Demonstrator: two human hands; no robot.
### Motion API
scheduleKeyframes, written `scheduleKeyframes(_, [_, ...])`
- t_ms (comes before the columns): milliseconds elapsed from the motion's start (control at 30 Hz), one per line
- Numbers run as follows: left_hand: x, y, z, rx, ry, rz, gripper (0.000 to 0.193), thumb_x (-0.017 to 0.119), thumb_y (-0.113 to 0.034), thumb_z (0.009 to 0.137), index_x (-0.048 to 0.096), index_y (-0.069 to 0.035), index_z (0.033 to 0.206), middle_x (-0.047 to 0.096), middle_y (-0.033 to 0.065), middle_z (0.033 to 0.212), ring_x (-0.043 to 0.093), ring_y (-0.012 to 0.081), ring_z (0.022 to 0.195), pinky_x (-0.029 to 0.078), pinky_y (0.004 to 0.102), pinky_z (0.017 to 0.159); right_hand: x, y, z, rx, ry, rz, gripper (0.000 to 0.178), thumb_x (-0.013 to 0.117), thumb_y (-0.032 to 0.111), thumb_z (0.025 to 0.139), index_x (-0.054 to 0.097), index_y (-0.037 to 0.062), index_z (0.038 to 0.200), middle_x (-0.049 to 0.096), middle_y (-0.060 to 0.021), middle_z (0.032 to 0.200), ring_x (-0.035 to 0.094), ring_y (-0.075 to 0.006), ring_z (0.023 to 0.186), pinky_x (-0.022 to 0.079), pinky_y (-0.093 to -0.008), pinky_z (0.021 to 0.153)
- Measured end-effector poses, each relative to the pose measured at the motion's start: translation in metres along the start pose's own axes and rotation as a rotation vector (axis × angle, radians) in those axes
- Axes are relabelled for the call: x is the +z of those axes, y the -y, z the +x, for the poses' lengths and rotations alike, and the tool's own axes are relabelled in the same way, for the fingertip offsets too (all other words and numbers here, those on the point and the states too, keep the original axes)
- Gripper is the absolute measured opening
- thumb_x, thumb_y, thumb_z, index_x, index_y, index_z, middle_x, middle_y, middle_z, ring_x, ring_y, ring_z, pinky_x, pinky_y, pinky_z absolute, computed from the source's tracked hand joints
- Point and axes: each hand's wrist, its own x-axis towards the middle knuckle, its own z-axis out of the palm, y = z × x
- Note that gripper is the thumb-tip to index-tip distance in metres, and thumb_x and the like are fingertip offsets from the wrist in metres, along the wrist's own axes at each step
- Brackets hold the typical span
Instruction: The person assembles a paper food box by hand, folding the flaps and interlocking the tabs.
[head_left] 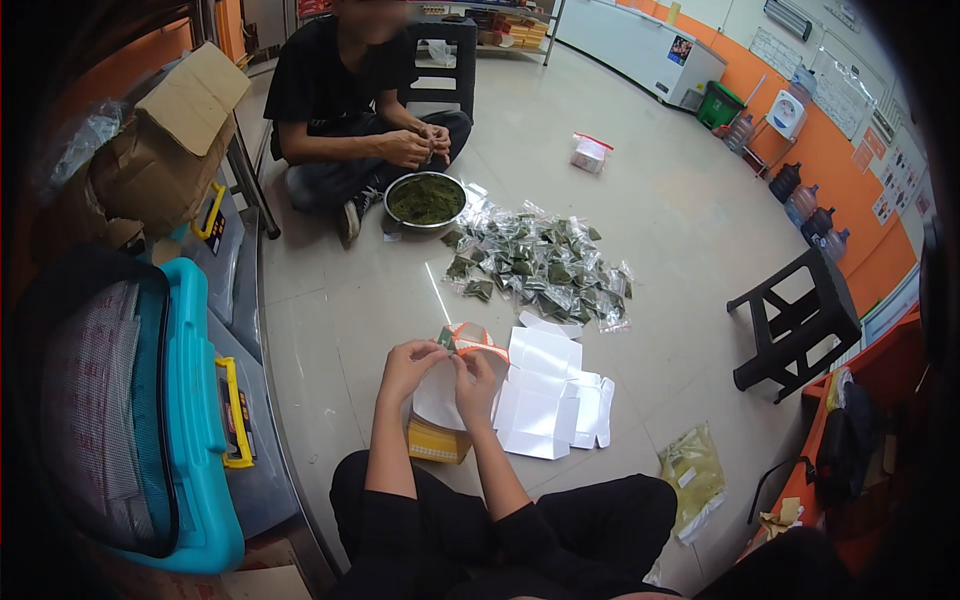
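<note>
In front of my crossed legs, both of my hands are raised close together. My left hand (413,366) pinches the left side of a small green and white piece with orange edges (478,341); it may be packaging, but its kind is unclear. My right hand (474,386) has its fingers closed at the same piece's lower edge. Below the hands lies a yellow box (437,441), partly hidden by my forearms. Flat white unfolded cartons (537,392) rest on the floor just right of my right hand.
A pile of small clear bags with green contents (540,262) lies ahead. Beyond it, a person (345,120) sits by a metal bowl of green powder (426,200). A black stool (800,320) and a yellow-green bag (693,480) are right; a turquoise-rimmed bin (195,420) stands left.
</note>
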Motion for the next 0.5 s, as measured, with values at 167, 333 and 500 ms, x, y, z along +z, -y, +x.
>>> scheduleKeyframes(167, [-0.002,-0.003,-0.001,-0.026,0.019,0.008,0.021,0.072,-0.017,0.077,0.071,-0.001,0.091,0.068,0.0099,0.095,0.062,0.0153,0.084,0.047,0.0280,0.079,-0.006,-0.001,0.003,0.056,0.110,0.080,0.011,0.061,0.008,0.086,0.061,-0.0018,0.092,0.066,-0.0087,0.087,0.064,-0.0153,0.084,0.050,-0.0284,0.079])
scheduleKeyframes(333, [0.001,-0.006,-0.002,0.018,-0.009,0.090,0.018,0.073,-0.015,0.075,0.071,-0.002,0.088,0.069,0.0090,0.090,0.062,0.0142,0.082,0.048,0.0277,0.075,-0.009,0.000,0.005,0.069,0.160,0.130,0.011,0.062,0.006,0.086,0.062,-0.0019,0.093,0.066,-0.0081,0.088,0.064,-0.0143,0.085,0.049,-0.0271,0.080])
scheduleKeyframes(500, [-0.003,-0.005,-0.004,-0.019,-0.003,0.038,0.017,0.074,-0.014,0.073,0.071,-0.002,0.086,0.069,0.0063,0.080,0.062,0.0125,0.075,0.048,0.0263,0.070,-0.013,-0.003,0.007,0.094,0.236,0.165,0.011,0.062,0.004,0.085,0.062,-0.0026,0.093,0.066,-0.0075,0.090,0.063,-0.0134,0.087,0.048,-0.0260,0.082])
